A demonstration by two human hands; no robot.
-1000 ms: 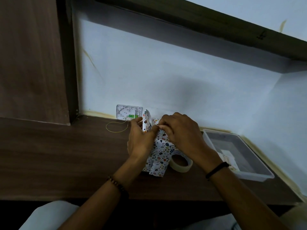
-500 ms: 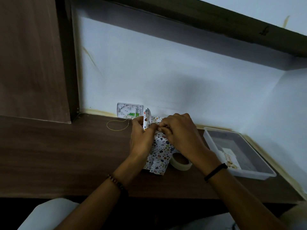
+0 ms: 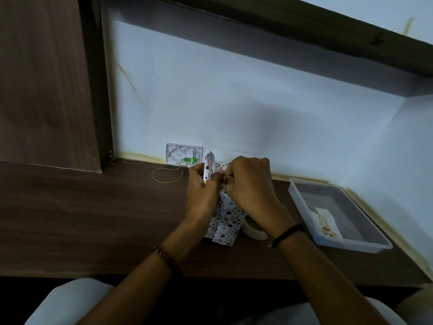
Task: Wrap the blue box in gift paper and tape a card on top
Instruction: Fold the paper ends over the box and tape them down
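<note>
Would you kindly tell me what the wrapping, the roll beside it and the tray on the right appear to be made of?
The gift paper looks like thin printed paper, holding sharp creases. The tape roll is probably cream paper masking tape, matt, though the type is uncertain. The tray looks like smooth translucent plastic, with the dark desk showing through its walls.

White gift paper (image 3: 226, 221), seemingly multicoloured dots.

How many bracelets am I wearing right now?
2. A beaded bracelet on the left wrist and a black band on the right wrist, near the tape roll. The left hand and right hand pinch the gift paper; none seems hidden.
</note>
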